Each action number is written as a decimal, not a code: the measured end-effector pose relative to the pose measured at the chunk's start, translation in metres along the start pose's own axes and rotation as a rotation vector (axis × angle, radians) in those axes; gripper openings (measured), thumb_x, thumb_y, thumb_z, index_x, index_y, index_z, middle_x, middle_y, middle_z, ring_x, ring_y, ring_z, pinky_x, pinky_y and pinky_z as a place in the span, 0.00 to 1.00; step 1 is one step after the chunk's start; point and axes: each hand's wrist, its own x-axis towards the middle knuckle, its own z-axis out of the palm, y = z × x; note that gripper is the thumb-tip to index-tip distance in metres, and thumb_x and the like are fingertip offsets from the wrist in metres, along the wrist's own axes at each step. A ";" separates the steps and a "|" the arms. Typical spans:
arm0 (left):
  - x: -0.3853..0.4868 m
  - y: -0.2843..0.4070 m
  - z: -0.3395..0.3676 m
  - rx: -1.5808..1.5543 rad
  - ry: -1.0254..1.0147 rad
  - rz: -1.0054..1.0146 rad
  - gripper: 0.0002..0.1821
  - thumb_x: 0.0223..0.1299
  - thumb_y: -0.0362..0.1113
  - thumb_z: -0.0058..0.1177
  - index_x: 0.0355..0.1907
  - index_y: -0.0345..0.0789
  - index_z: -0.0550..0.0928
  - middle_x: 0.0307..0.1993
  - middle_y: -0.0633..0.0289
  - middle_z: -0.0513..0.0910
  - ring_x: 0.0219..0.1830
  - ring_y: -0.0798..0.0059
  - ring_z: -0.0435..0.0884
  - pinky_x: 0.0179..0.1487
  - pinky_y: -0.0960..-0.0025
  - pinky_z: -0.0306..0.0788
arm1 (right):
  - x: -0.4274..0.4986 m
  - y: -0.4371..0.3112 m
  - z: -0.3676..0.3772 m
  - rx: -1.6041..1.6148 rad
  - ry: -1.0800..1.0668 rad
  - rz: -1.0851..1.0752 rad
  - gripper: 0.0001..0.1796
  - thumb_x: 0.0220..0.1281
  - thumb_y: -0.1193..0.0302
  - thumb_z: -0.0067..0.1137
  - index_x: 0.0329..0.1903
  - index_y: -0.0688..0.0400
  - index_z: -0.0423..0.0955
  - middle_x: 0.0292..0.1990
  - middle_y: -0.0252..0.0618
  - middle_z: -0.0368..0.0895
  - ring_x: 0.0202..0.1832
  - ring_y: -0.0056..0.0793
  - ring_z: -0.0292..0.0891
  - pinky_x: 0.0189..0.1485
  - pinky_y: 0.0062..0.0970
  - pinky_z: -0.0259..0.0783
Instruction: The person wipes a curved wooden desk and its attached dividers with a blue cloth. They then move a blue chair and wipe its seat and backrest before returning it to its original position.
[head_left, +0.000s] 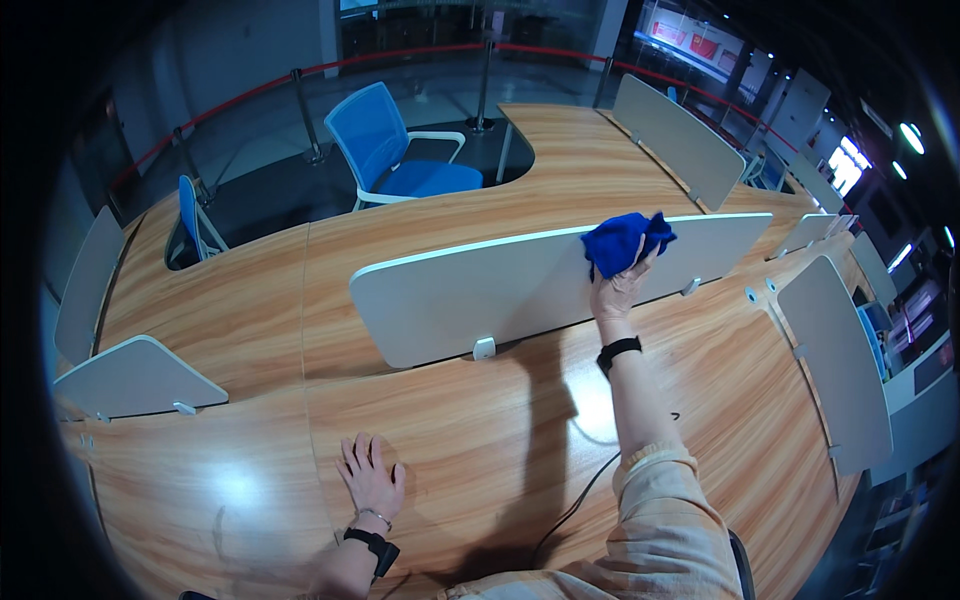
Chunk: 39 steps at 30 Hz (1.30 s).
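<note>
My right hand (619, 291) holds a crumpled blue cloth (616, 241) against the top edge and near face of a light grey desk divider panel (465, 300). The cloth drapes over the panel's edge, right of its middle. Small clamps (484, 348) fix the panel to the wood-grain desk (450, 427). My left hand (371, 476) rests palm down on the desk top, fingers apart, holding nothing.
A dark cable (576, 504) lies on the desk between my arms. More divider panels stand at the left (142, 379) and right (836, 367). Beyond the desk are a blue office chair (375, 142) and posts with a red barrier belt (405, 54).
</note>
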 end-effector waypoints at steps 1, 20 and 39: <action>0.000 0.000 0.000 -0.003 -0.001 0.000 0.37 0.61 0.51 0.51 0.71 0.37 0.62 0.74 0.51 0.55 0.78 0.42 0.41 0.73 0.32 0.39 | -0.007 -0.009 0.004 0.091 0.004 0.150 0.57 0.58 0.65 0.67 0.78 0.53 0.32 0.73 0.64 0.46 0.70 0.65 0.55 0.69 0.49 0.61; -0.001 -0.001 0.006 0.008 0.046 0.026 0.38 0.60 0.47 0.54 0.72 0.38 0.61 0.74 0.52 0.54 0.78 0.43 0.42 0.74 0.33 0.40 | -0.062 -0.045 0.010 0.508 -0.132 0.687 0.45 0.72 0.53 0.49 0.73 0.74 0.42 0.74 0.70 0.32 0.76 0.64 0.35 0.77 0.47 0.39; -0.001 -0.002 0.008 0.035 0.052 0.026 0.38 0.60 0.45 0.53 0.72 0.37 0.60 0.74 0.51 0.54 0.78 0.43 0.43 0.73 0.33 0.41 | -0.106 0.033 0.059 0.287 -0.232 1.198 0.51 0.73 0.40 0.30 0.74 0.77 0.39 0.74 0.74 0.28 0.76 0.63 0.39 0.77 0.44 0.44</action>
